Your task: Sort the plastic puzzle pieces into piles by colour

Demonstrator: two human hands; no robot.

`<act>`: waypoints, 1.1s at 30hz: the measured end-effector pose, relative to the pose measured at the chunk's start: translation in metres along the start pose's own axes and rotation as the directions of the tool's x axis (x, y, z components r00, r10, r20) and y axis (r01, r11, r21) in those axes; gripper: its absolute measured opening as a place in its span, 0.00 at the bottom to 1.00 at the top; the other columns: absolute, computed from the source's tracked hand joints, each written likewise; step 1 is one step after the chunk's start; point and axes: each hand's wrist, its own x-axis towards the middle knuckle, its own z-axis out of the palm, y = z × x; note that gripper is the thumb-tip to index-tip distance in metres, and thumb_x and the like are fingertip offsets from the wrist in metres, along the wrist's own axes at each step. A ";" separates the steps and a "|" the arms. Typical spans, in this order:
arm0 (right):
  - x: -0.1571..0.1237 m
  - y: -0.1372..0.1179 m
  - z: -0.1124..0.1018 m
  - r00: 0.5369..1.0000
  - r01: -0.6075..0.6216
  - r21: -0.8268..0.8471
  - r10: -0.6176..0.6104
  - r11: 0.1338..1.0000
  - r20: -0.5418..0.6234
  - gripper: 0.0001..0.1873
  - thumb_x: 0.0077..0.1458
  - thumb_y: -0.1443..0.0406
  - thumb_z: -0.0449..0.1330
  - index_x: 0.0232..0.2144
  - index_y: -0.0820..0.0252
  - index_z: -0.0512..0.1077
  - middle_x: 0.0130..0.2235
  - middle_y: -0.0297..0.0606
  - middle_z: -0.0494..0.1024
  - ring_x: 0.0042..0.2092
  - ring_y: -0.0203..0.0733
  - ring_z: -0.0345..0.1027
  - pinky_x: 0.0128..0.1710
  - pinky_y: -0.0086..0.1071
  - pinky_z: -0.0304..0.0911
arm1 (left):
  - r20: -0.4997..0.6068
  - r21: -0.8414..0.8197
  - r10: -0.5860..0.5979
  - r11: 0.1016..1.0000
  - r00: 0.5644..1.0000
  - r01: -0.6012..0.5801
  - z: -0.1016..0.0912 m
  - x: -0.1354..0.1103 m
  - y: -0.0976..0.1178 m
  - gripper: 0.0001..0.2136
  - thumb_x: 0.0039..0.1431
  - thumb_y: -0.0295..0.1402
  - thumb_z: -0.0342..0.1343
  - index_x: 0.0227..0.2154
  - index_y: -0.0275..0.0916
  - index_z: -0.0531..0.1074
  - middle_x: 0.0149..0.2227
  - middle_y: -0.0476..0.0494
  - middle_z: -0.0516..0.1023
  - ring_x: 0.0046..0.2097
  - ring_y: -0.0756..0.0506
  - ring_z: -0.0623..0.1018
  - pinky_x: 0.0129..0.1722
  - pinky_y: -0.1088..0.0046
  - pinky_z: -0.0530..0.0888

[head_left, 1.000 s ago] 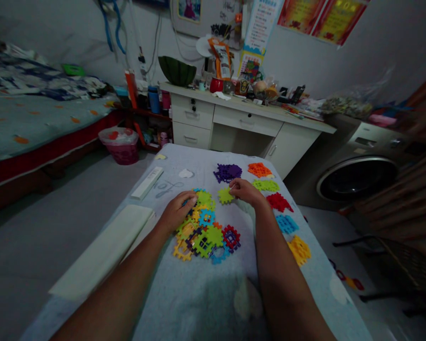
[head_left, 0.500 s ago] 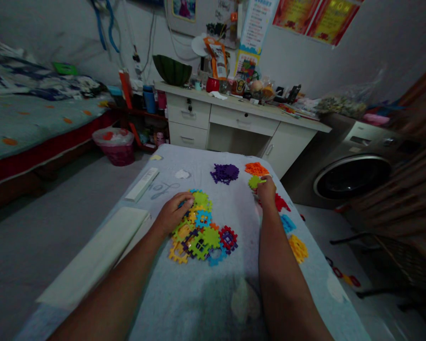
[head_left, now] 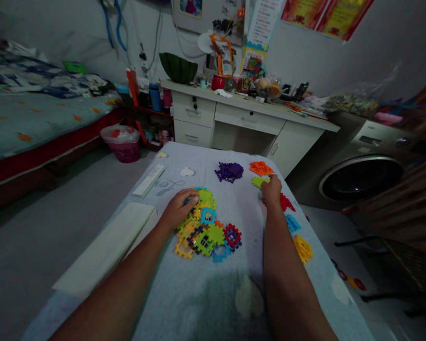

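Square plastic building pieces with toothed edges lie in a mixed pile (head_left: pixel 213 234) mid-table: green, yellow, blue, purple and red. My left hand (head_left: pixel 179 207) rests at the pile's upper left, fingers curled, with a blue building piece (head_left: pixel 187 200) showing between thumb and fingers. Farther off on the right, my right hand (head_left: pixel 271 189) is closed at the right edge of a green building piece (head_left: pixel 259 182); its fingertips are partly hidden. Just beyond that piece is an orange pile (head_left: pixel 261 168). Red pieces (head_left: pixel 287 202) show beside my right wrist.
A purple pile (head_left: pixel 229 172) lies at the far middle. Blue pieces (head_left: pixel 292 223) and yellow pieces (head_left: pixel 303 249) line the right edge. On the left lie a long whitish flat object (head_left: pixel 108 246) and a narrow white box (head_left: pixel 149 181). A white desk (head_left: pixel 248 116) stands beyond the table.
The view has shifted slightly, moving everything a little rightward. The green piece at my right hand now looks flatter and lower. My left hand stays at the mixed pile.
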 end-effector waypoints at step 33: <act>-0.051 -0.096 0.021 0.529 0.409 0.440 -0.601 0.799 0.600 0.08 0.48 0.75 0.60 0.31 0.62 0.76 0.33 0.34 0.76 0.35 0.36 0.67 0.37 0.27 0.59 | 0.068 0.158 -0.020 0.987 0.997 0.009 -0.002 0.001 0.009 0.21 0.65 0.45 0.42 0.50 0.43 0.75 0.53 0.44 0.78 0.57 0.41 0.74 0.60 0.57 0.65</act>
